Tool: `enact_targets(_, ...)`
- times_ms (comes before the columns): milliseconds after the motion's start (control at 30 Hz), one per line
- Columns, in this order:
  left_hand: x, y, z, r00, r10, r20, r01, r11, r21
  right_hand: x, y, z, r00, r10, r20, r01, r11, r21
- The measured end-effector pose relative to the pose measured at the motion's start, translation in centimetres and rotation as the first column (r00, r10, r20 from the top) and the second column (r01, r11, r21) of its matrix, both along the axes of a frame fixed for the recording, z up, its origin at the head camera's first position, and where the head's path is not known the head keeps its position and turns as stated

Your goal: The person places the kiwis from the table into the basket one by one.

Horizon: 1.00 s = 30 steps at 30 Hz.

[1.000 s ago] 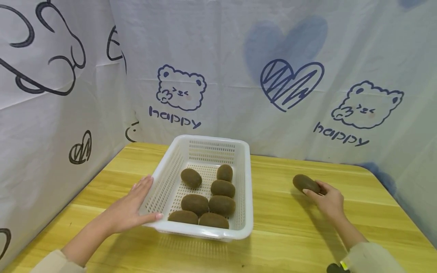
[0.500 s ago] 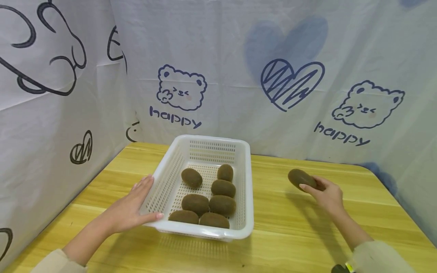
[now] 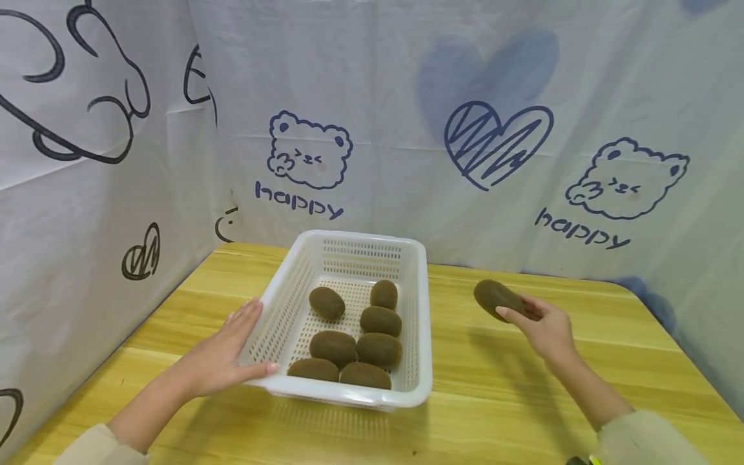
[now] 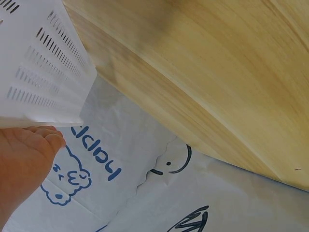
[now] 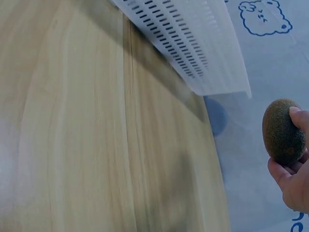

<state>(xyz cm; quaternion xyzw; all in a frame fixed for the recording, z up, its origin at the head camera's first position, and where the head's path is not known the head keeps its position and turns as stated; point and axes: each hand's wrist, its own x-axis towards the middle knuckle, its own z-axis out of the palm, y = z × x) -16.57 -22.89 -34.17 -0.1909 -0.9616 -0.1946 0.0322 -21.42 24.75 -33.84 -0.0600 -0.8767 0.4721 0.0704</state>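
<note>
A brown, fuzzy kiwi (image 3: 498, 299) is pinched in my right hand (image 3: 549, 328), raised over the table on the right. In the right wrist view the same kiwi (image 5: 284, 131) shows between thumb and fingers. My left hand (image 3: 217, 355) rests against the near left corner of a white slotted basket (image 3: 426, 323), its fingers extended along the left rim and its thumb on the front rim. Inside the basket lie several kiwis, such as one alone at the left (image 3: 327, 303) and one near the right wall (image 3: 379, 349). The left wrist view shows the left fingertips (image 4: 54, 137) at the rim.
The basket stands on a yellow wood-grain table (image 3: 465, 400). White cloth (image 3: 383, 116) with blue drawings hangs behind the table and at the left. A small dark object with a yellow spot (image 3: 581, 460) is partly visible by the right sleeve.
My right hand has lifted the kiwi and moved it left, towards the basket. The left hand, the basket and the kiwis in it have stayed put.
</note>
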Motion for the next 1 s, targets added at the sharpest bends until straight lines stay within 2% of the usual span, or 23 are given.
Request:
enact_targets(500,-0.2,0.1,-0.3,1.000,0.007,0.011,-0.007,1.000,0.003,0.9,-3.3,1.2,0.995,0.093,-0.042,-0.095,0.994,-0.055)
enact_targets(1000,-0.1,0.0,-0.2,1.000,0.000,0.002,0.000,1.000,0.016,0.8,-6.9,1.7,0.965,0.233,-0.118,-0.247,0.961,-0.124)
